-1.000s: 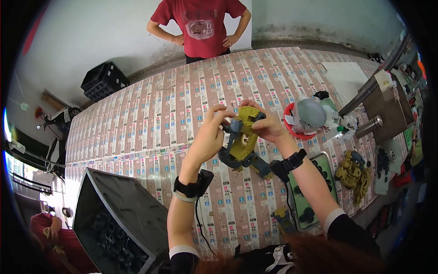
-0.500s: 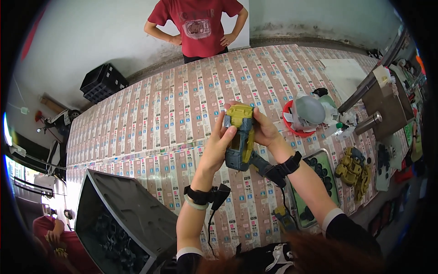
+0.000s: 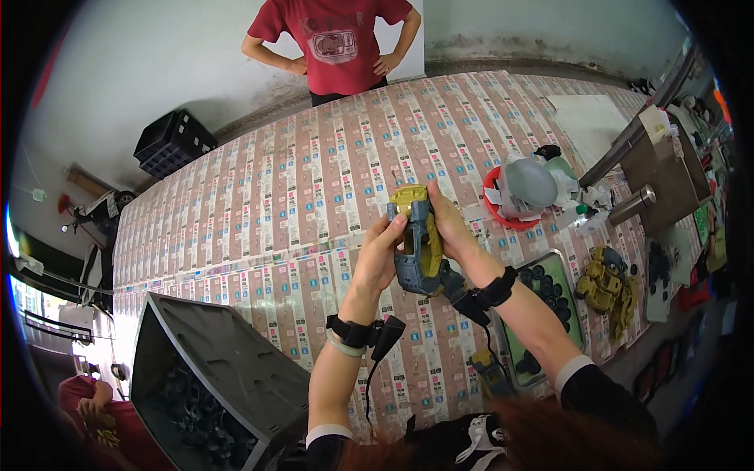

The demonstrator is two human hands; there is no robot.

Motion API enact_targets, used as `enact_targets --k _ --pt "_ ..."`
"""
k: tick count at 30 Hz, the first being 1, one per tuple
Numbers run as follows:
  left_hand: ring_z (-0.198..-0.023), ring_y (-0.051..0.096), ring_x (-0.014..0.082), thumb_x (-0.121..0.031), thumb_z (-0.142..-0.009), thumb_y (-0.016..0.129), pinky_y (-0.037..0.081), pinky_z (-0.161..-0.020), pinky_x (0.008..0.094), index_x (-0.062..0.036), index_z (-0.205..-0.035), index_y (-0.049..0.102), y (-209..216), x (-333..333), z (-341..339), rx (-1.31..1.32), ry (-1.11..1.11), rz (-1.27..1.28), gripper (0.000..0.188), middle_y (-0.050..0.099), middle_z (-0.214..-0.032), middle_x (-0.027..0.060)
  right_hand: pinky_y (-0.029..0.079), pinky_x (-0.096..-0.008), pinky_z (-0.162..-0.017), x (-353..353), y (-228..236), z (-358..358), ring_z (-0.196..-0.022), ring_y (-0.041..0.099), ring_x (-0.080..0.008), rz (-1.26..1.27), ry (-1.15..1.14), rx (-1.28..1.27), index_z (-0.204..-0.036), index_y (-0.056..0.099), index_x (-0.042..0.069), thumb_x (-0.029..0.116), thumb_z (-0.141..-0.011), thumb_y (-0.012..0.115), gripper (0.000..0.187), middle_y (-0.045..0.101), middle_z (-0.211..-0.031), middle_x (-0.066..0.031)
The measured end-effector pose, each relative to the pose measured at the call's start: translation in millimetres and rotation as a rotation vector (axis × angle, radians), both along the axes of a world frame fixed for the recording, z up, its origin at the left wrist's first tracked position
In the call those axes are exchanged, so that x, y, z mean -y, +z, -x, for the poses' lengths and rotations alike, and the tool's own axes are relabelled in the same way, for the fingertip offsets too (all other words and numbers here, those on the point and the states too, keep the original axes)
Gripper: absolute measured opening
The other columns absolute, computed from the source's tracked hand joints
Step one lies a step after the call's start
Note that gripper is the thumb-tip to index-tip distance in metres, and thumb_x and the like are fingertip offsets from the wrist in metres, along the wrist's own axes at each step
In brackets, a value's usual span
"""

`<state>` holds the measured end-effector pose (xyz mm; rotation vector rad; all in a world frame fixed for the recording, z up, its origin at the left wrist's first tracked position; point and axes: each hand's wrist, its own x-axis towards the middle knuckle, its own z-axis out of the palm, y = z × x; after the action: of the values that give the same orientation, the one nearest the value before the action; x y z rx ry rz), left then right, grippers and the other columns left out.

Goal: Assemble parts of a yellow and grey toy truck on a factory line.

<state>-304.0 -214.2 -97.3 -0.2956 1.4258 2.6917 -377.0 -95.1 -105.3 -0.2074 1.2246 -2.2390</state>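
Note:
Both hands hold a yellow and grey-blue plastic toy truck [image 3: 422, 259] above the table, yellow cab pointing away from me. My left hand [image 3: 380, 250] grips its left side, thumb on the cab's edge. Fingers of my right hand [image 3: 448, 221] wrap its right side near the cab, partly hidden behind the toy. An open hollow shows in the body behind the cab. Right of my forearm lies a metal-rimmed tray [image 3: 562, 265] with black toy wheels [image 3: 552, 292]. A smaller yellow and grey toy piece [image 3: 488, 372] sits beside the tray.
A grey crate [image 3: 236, 345] of dark parts stands tilted at left. Yellow toy bodies [image 3: 603, 286] are piled at right. Behind them are a red basin [image 3: 492, 206], a steel cylinder [image 3: 631, 206] and a post. A person [image 3: 334, 47] stands across the table; another [image 3: 102, 420] is lower left.
The toy truck has come slightly down and turned a little in my hands, with its rear swinging right. My left hand has shifted slightly right. Both hands keep their hold.

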Motion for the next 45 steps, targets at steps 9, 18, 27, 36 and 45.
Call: enact_targets --k 9,18,27,36,45 --pt "-0.090 0.050 0.0148 -0.025 -0.088 0.046 0.045 -0.075 0.0326 -0.0064 -0.118 0.040 -11 -6 -14 0.012 -0.012 -0.338 0.036 0.050 -0.106 0.0058 0.046 -0.0272 -0.069 -10 10 -2 -0.079 0.056 -0.0142 0.146 0.212 0.201 -0.103 0.052 0.001 0.045 -0.086 0.040 0.049 0.058 -0.091 -0.0076" --pt "-0.105 0.043 0.0170 -0.005 -0.082 0.050 0.038 -0.086 0.0282 -0.0084 -0.136 0.001 17 -23 -32 -0.203 0.326 -0.083 0.074 0.040 -0.118 0.0120 0.040 -0.0253 -0.075 -27 37 -65 -0.092 0.048 -0.0172 -0.619 -0.248 -0.972 -0.123 0.036 0.005 0.012 -0.071 0.064 0.060 0.047 -0.106 -0.0100" --pt "-0.106 0.045 0.0165 -0.005 -0.081 0.051 0.037 -0.089 0.0287 -0.0023 -0.124 0.031 22 -23 -40 -0.323 0.194 0.117 0.048 0.040 -0.121 0.0089 0.038 -0.0205 -0.063 -40 42 -60 -0.069 0.045 -0.0068 -0.334 -0.090 -0.564 -0.122 0.039 0.001 0.006 -0.071 0.061 0.056 0.051 -0.082 -0.0010" --pt "-0.103 0.046 0.0155 -0.008 -0.082 0.053 0.039 -0.087 0.0291 -0.0018 -0.123 0.032 26 -27 -48 -0.211 0.257 -0.064 0.046 0.045 -0.116 0.0086 0.041 -0.0252 -0.074 -41 55 -65 -0.085 0.052 -0.0156 -0.410 -0.274 -0.864 -0.116 0.045 -0.002 0.007 -0.075 0.057 0.044 0.053 -0.102 -0.0132" --pt "-0.105 0.045 0.0169 -0.013 -0.079 0.056 0.036 -0.089 0.0304 0.0011 -0.121 0.033 15 -25 -65 -0.352 0.214 -0.073 0.050 0.044 -0.117 0.0095 0.041 -0.0357 -0.081 -36 67 -81 -0.093 0.051 -0.0318 -0.540 -0.265 -1.323 -0.115 0.047 -0.004 0.002 -0.073 0.054 0.043 0.046 -0.120 -0.0172"
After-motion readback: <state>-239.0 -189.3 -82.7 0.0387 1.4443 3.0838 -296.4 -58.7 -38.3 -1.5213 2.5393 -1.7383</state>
